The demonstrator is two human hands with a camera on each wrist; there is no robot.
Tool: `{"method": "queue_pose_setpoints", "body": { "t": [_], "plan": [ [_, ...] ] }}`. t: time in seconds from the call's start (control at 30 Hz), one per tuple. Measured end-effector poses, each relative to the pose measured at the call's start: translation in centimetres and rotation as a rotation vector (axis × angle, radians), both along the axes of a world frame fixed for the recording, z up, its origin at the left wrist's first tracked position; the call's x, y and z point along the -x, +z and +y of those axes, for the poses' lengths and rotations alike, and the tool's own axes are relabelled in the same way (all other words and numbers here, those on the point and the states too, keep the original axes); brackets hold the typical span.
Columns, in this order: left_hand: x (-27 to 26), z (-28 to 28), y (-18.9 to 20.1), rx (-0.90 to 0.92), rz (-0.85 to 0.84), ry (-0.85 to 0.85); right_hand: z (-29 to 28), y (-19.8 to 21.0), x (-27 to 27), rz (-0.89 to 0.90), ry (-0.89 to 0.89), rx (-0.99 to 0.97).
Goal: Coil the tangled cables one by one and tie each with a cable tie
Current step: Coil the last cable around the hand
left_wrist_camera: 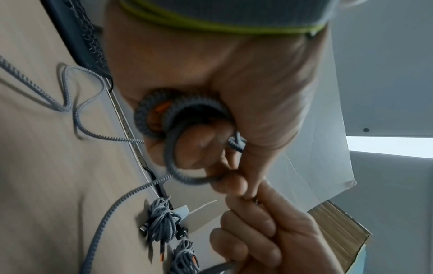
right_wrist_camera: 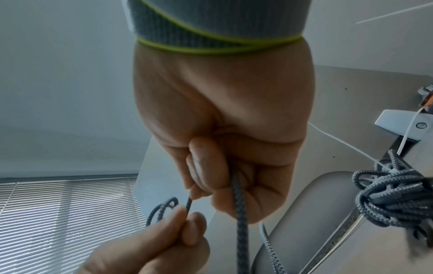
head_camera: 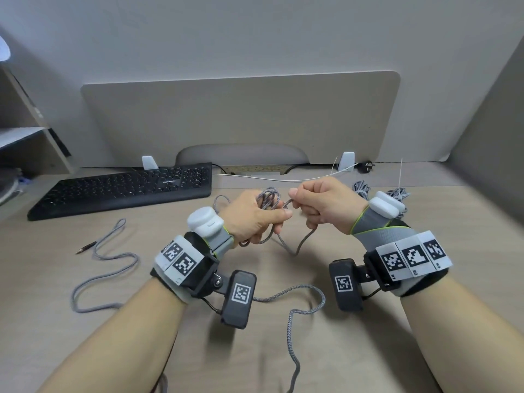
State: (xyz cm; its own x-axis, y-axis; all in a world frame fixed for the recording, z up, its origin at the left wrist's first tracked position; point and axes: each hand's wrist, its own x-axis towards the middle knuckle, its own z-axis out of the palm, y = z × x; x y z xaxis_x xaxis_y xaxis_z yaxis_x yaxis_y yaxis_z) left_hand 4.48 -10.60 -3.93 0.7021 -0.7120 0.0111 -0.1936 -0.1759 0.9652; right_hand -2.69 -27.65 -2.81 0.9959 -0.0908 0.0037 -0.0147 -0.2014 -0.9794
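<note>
Head view: our left hand [head_camera: 249,215] grips small coil [head_camera: 268,200] of grey cable [head_camera: 286,293], thumb pinching loops. Our right hand [head_camera: 323,207], just beside, fingers curled round cable's free run; slack trails onto bench [head_camera: 425,321] below hands. Tied bundles [head_camera: 397,194] lie beyond right hand.

Wooden desk [head_camera: 368,321], black keyboard [head_camera: 127,185], loose grey cable [head_camera: 105,268], tied bundles [head_camera: 363,188]

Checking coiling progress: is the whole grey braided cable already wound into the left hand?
No: a long stretch of the grey braided cable lies loose on the desk below the left hand.
</note>
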Motion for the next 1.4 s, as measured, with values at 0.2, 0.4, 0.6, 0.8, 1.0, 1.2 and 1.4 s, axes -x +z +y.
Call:
{"method": "queue_pose_setpoints", "body": {
  "t": [0.2, 0.4, 0.6, 0.8, 1.0, 1.2, 1.4],
  "plan": [
    [-1.5, -0.1, -0.1, 0.258, -0.046, 0.213, 0.2, 0.3, 0.1, -0.032, 0.009, -0.045],
    [-3.2, 1.1, 0.6, 0.463, 0.250, 0.329, -0.5, 0.5, 0.2, -0.041, -0.020, -0.032],
    [-0.8, -0.8, -0.7, 0.329, 0.256, 0.188, 0.0, 0.7, 0.4, -0.058, 0.008, -0.008],
    [-0.4, -1.1, -0.4, 0.493, 0.349, 0.145, 1.2, 0.5, 0.5, 0.010, 0.091, 0.075],
    [-1.0, -0.5, 0.2, 0.562, 0.322, 0.057, 1.6, 0.1, 0.4, 0.090, 0.080, 0.177],
    [-1.1, -0.4, 0.6, 0.541, 0.238, 0.038, 1.5, 0.0, 0.3, 0.049, 0.086, 0.228],
    [-2.6, 1.4, 2.3, 0.717, 0.367, 0.127, 0.6, 0.3, 0.4, -0.036, 0.100, 0.153]
  ]
}}
